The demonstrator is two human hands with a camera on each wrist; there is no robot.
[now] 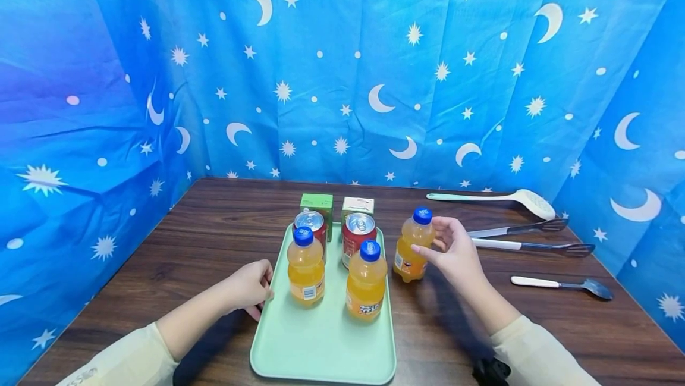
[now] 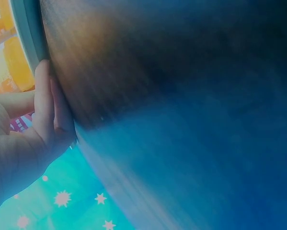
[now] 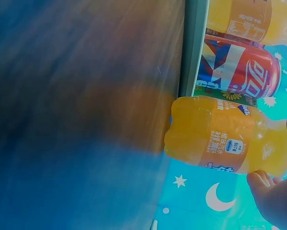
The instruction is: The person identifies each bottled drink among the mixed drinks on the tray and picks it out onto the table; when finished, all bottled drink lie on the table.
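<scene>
A light green tray (image 1: 321,350) lies on the table, and my left hand (image 1: 248,286) grips its left rim. My right hand (image 1: 455,252) holds an orange soda bottle (image 1: 414,246) with a blue cap, just right of the tray. The right wrist view shows this held bottle (image 3: 224,136) near the tray's side, thumb and fingers about its upper part; whether its base touches the table I cannot tell. On the tray stand a left soda bottle (image 1: 306,267) and a right soda bottle (image 1: 367,282), both upright. Behind them are two red cans, the right can (image 1: 360,234) nearer my right hand.
A green carton (image 1: 317,201) and a paler carton (image 1: 358,204) stand at the tray's far end. On the right lie a white slotted turner (image 1: 530,203), two dark-headed utensils, the nearer a utensil (image 1: 535,247), and a spoon (image 1: 562,285). A starry blue cloth (image 1: 342,77) hangs behind.
</scene>
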